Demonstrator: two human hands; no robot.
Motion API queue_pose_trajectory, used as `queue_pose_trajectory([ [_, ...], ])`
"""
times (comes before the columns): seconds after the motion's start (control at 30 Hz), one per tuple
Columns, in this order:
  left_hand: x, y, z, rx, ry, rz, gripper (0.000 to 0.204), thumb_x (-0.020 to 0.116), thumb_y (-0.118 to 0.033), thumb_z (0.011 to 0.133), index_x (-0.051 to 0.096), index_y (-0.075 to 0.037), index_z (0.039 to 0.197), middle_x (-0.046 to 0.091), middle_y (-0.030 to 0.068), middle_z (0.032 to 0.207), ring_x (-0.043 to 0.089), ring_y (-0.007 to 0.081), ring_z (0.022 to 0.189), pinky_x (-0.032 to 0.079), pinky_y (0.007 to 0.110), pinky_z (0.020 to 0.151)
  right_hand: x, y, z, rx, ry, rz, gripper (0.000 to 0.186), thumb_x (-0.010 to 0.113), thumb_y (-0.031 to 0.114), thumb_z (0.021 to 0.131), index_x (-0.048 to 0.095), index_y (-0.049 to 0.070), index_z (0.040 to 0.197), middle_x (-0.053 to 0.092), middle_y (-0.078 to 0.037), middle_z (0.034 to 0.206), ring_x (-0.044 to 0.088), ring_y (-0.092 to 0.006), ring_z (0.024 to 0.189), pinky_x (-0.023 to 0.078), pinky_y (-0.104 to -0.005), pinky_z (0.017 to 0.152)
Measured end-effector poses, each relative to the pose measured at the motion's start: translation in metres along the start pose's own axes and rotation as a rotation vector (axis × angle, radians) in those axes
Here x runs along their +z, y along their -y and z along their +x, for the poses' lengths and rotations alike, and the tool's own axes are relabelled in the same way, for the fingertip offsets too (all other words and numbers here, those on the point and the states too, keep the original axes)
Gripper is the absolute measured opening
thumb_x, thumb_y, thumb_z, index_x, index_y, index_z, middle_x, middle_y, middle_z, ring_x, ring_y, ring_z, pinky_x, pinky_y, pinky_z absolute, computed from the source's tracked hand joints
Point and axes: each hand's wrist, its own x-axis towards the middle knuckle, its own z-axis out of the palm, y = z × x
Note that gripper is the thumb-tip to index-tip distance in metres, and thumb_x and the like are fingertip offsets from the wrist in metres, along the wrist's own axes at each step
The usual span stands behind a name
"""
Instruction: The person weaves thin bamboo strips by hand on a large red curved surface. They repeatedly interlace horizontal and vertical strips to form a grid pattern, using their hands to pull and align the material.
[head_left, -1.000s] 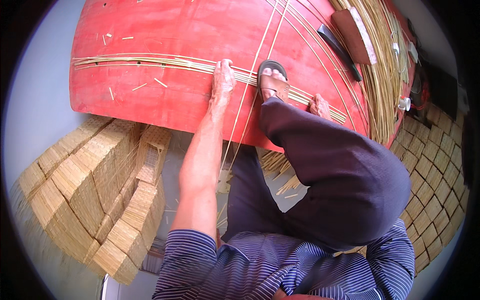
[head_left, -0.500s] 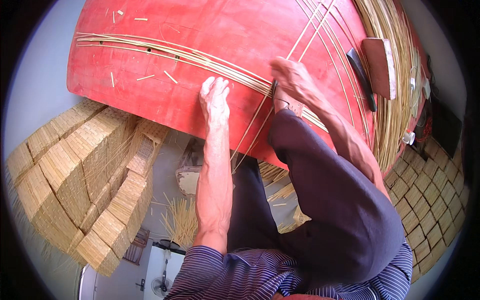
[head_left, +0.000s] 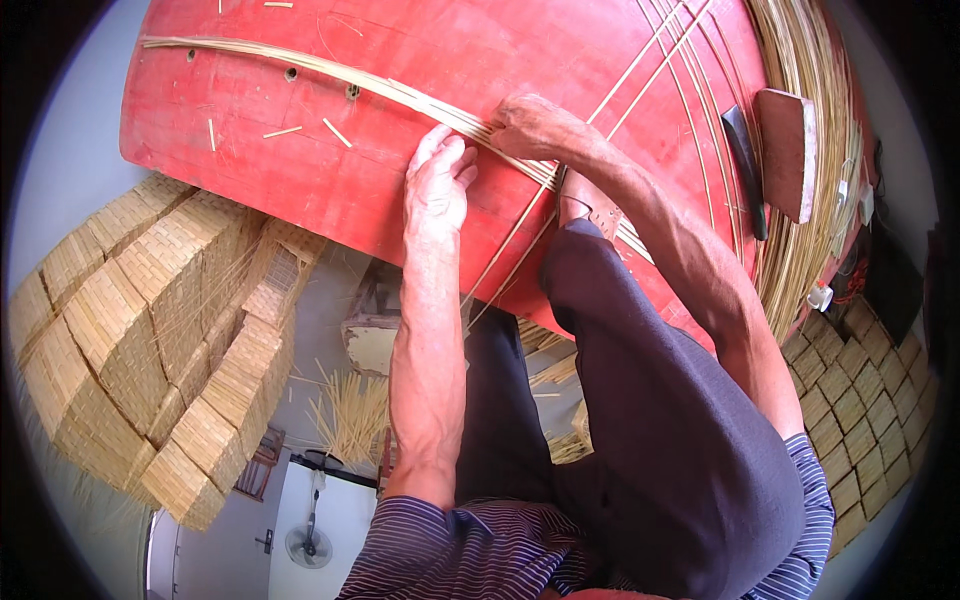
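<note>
Two hands at pale strips (head_left: 372,82) — left hand (head_left: 437,185) loosely bent, slightly spread; right hand (head_left: 530,128) over them, pinch hidden — while a foot (head_left: 577,192) seemingly pins them steady.

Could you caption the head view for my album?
Left hand and right hand at pale strips on a red tabletop, beside a sandaled foot.
</note>
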Motion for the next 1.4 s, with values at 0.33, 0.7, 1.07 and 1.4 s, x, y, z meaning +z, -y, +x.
queue_pose_trajectory([
  [0.33,-0.001,0.021,0.001,0.187,0.006,0.135,0.034,0.063,-0.008,0.093,0.046,-0.009,0.122,0.064,0.0086,0.106,0.062,0.0232,0.104,0.051,0.043,0.089,-0.01,0.014,-0.003,0.012,0.018,-0.021,0.032,0.058,0.024,0.082,0.07,-0.005,0.092,0.066,-0.032,0.09,0.068,-0.0423,0.089,0.054,-0.0488,0.075],
  [0.7,0.007,0.031,-0.01,0.391,-0.081,0.296,0.026,0.066,-0.02,0.096,0.064,0.002,0.109,0.067,0.008,0.101,0.067,0.0185,0.09,0.054,0.033,0.08,-0.018,0.007,0.002,-0.086,0.131,0.061,0.03,0.059,0.027,0.083,0.071,0.001,0.091,0.068,-0.022,0.082,0.066,-0.0353,0.08,0.05,-0.0466,0.07],
  [1.07,0.016,0.023,-0.017,0.26,-0.126,0.111,0.043,0.06,-0.014,0.096,0.05,0.002,0.134,0.062,0.0155,0.121,0.066,0.0234,0.096,0.051,0.038,0.086,-0.008,-0.001,0.012,-0.094,0.131,-0.03,0.023,0.055,0.019,0.079,0.069,0.0,0.084,0.066,-0.021,0.077,0.065,-0.0347,0.077,0.05,-0.0451,0.069],
  [1.4,0.005,0.035,-0.003,0.279,-0.05,0.166,0.027,0.061,-0.011,0.095,0.057,-0.003,0.12,0.068,0.007,0.1,0.066,0.0155,0.084,0.051,0.03,0.077,-0.013,0.008,-0.001,0.047,0.145,-0.053,0.033,0.058,0.025,0.079,0.07,-0.001,0.095,0.067,-0.025,0.086,0.066,-0.0369,0.083,0.05,-0.045,0.072],
])
